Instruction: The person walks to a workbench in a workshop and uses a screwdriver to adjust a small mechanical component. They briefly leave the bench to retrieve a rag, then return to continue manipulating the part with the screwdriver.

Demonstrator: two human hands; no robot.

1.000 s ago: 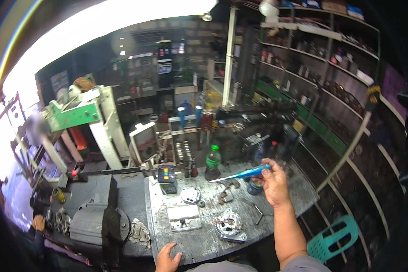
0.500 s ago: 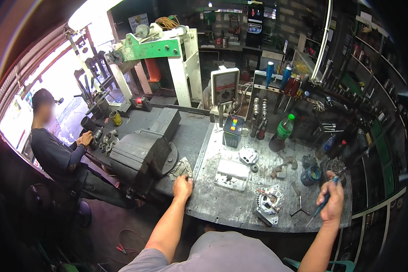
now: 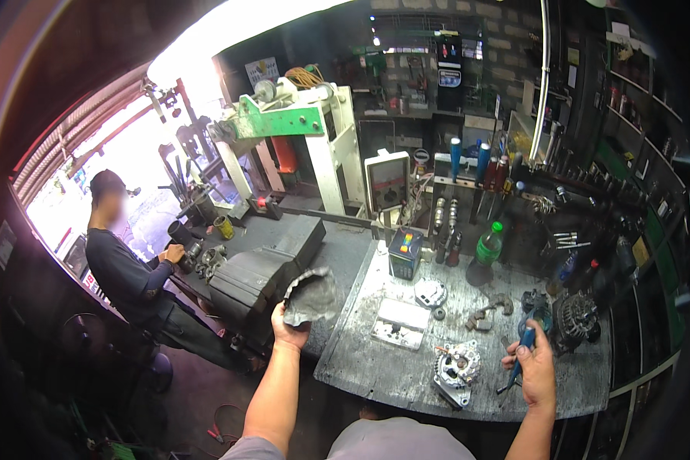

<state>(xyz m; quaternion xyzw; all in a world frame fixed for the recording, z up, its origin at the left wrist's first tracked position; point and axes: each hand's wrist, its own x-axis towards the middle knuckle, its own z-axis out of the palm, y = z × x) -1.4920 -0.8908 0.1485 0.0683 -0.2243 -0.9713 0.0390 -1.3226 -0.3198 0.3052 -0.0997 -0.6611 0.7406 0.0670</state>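
Note:
My left hand [image 3: 290,330] is closed on the edge of a crumpled grey rag [image 3: 314,300], raised over the bench beside the dark bench vise [image 3: 253,280]. My right hand [image 3: 537,372] is closed round a screwdriver [image 3: 526,340] with a blue handle, its shaft pointing down at the bench's near right side. Between the hands lies an opened alternator half [image 3: 458,366] with its bracket toward me. A round dark alternator [image 3: 576,318] stands to the right beyond my right hand, with a blue cup [image 3: 539,314] beside it, partly hidden by the fingers.
On the bench are a white tray [image 3: 400,325], a round silver part [image 3: 431,292], a battery-like box [image 3: 405,254] and a green bottle [image 3: 488,249]. Screwdrivers [image 3: 483,159] stand in a rack behind. Another person [image 3: 130,261] works at the left, handling metal parts [image 3: 211,261].
My left hand has lifted the rag off the bench and slightly leftward. My right hand has moved left with the screwdriver. The view has shifted.

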